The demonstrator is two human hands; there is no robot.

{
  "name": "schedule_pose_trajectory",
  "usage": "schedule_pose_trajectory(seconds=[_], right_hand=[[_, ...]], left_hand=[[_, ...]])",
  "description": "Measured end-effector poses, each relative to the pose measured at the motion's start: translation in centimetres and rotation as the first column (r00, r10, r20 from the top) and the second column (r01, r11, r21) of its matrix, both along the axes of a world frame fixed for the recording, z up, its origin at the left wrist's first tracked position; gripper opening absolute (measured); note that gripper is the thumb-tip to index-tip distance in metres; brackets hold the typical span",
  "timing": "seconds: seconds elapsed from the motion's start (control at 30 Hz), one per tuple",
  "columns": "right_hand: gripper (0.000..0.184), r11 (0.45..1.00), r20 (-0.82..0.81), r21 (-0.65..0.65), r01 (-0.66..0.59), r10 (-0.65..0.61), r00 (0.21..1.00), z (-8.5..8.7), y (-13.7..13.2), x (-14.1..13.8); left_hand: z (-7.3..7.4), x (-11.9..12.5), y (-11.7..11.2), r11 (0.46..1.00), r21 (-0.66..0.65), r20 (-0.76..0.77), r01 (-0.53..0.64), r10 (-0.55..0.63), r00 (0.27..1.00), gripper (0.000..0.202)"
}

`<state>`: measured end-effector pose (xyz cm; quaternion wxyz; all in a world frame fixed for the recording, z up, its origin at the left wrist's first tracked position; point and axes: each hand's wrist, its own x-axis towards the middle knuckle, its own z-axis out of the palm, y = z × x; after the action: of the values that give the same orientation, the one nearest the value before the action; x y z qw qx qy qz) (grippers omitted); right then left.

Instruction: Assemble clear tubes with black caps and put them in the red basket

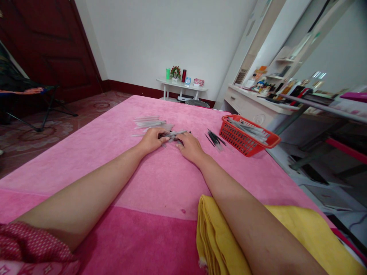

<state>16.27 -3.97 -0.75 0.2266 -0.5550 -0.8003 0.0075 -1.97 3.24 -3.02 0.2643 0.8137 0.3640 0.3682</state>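
Note:
Both hands meet over the pink cloth [160,175] at the middle of the view. My left hand [153,140] has its fingers curled around one end of some thin grey translucent sticks [175,134]. At the other end, my right hand [189,146] is closed on the same sticks, thumb and fingers bent inward. Just beyond my left hand lies a loose pile of similar pale sticks [150,122]. To the right of my right hand is a smaller bunch of black-ended sticks [215,138]. Exactly what kind of sticks these are is too small to tell.
An orange-red plastic basket [237,137] holding more pale sticks stands near the right edge. Folded yellow cloth [220,236] lies under my right forearm. A cluttered dresser [258,99] is at the right, a small white table [183,84] at the back, a folding chair [31,91] at left.

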Motion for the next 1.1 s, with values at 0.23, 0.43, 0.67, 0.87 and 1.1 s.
schedule_pose_trajectory(seconds=[0.23,0.43,0.67,0.87,1.1], right_hand=[[0.022,1.0,-0.012,0.005,-0.009,0.009,1.0,-0.12,0.07,0.07],[0.023,1.0,-0.019,0.011,-0.009,0.009,1.0,-0.3,0.24,0.13],[0.021,1.0,-0.009,0.002,-0.01,0.01,1.0,-0.16,0.17,0.1],[0.02,1.0,-0.013,0.013,-0.016,0.016,1.0,-0.27,0.2,0.13],[0.021,1.0,-0.017,0.003,-0.01,0.01,1.0,-0.25,0.26,0.15]], left_hand=[[0.26,0.05,-0.32,1.0,-0.014,0.012,-0.008,0.008,1.0,0.023],[0.03,-0.01,0.0,1.0,-0.018,0.013,0.007,-0.007,1.0,0.024],[0.11,0.01,-0.12,1.0,-0.008,-0.003,0.001,-0.001,1.0,0.024],[0.25,0.09,-0.25,1.0,-0.011,0.003,0.005,-0.005,1.0,0.025],[0.32,0.14,-0.3,1.0,-0.002,0.005,-0.01,0.01,1.0,0.024]])
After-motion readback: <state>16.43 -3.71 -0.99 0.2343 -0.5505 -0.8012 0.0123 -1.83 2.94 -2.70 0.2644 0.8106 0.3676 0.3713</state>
